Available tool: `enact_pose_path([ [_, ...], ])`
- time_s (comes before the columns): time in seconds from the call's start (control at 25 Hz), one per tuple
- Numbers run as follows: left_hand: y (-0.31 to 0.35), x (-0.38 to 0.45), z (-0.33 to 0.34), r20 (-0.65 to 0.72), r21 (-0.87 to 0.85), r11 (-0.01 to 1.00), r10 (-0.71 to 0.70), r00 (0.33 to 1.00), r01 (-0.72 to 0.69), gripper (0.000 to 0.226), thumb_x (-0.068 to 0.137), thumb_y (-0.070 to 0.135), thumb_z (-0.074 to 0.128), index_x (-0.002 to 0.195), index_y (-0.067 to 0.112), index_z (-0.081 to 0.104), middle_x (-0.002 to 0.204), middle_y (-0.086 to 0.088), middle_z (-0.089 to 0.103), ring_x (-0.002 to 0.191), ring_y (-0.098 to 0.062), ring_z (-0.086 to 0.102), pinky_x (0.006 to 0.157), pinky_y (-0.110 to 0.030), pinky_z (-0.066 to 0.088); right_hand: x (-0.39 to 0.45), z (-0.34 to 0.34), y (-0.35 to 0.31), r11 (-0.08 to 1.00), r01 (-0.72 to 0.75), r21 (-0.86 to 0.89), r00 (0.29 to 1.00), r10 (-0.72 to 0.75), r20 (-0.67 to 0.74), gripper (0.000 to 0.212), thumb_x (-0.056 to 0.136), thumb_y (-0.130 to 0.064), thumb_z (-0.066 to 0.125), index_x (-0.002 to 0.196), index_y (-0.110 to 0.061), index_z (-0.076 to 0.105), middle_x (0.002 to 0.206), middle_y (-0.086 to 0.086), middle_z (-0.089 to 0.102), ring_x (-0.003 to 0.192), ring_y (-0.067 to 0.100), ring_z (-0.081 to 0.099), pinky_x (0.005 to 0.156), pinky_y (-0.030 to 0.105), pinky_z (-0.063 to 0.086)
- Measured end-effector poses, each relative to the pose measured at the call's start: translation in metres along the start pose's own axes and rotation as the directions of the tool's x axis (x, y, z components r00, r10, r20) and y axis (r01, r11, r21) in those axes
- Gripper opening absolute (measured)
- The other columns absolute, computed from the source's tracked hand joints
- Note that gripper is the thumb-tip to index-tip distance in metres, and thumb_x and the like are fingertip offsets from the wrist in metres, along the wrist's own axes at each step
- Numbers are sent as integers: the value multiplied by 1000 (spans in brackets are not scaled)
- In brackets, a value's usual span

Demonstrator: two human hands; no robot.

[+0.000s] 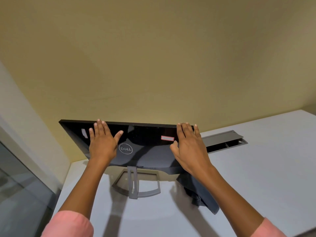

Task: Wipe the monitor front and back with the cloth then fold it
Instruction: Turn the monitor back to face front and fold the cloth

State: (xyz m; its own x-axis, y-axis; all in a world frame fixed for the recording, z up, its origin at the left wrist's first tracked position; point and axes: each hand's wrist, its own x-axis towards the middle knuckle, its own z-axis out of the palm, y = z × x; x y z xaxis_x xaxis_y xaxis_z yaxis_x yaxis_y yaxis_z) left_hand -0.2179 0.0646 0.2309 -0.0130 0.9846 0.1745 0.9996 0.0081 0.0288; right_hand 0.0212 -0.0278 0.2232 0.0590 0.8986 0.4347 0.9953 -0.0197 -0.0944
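Monitor (147, 151) shows only its back. Left hand (102, 142) and right hand (189, 147) lie flat, fingers spread, grasping nothing. Dark cloth (203, 197) below the monitor is half hidden by the right arm.

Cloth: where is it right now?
In the head view the cloth lies on the white table, right of the monitor stand, partly under the right forearm and below the monitor; neither hand holds it.

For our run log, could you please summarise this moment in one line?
left hand, right hand: flat on monitor back | cloth: on desk
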Motion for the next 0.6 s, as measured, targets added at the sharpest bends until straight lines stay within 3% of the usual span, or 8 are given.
enact_pose_path([
  [0.16,-2,7,1,16,-48,998,32,999,-32,77,97,51,15,146,-4,-8,156,-19,-9,145,-28,-9,116,-40,-8,-15,-12,-10,1000,-15,17,1000,15,10,76,79,-33,7,139,4,37,140,20,45,135,30,36,118,42,10],
  [0.32,-3,11,5,23,-76,995,63,998,-61,76,97,50,15,146,-4,-7,156,-19,-8,145,-27,-9,114,-39,-12,-33,-14,-18,1000,-26,-7,999,26,-20,67,80,-25,19,131,8,47,128,21,56,124,33,49,114,45,24],
  [0.6,6,5,-2,6,-167,984,72,997,-70,68,100,43,15,147,-3,1,157,-18,-3,145,-29,-6,115,-42,-9,-37,-14,1,997,78,-20,997,-78,17,59,81,-16,34,136,4,44,138,19,48,131,30,43,114,42,19],
])
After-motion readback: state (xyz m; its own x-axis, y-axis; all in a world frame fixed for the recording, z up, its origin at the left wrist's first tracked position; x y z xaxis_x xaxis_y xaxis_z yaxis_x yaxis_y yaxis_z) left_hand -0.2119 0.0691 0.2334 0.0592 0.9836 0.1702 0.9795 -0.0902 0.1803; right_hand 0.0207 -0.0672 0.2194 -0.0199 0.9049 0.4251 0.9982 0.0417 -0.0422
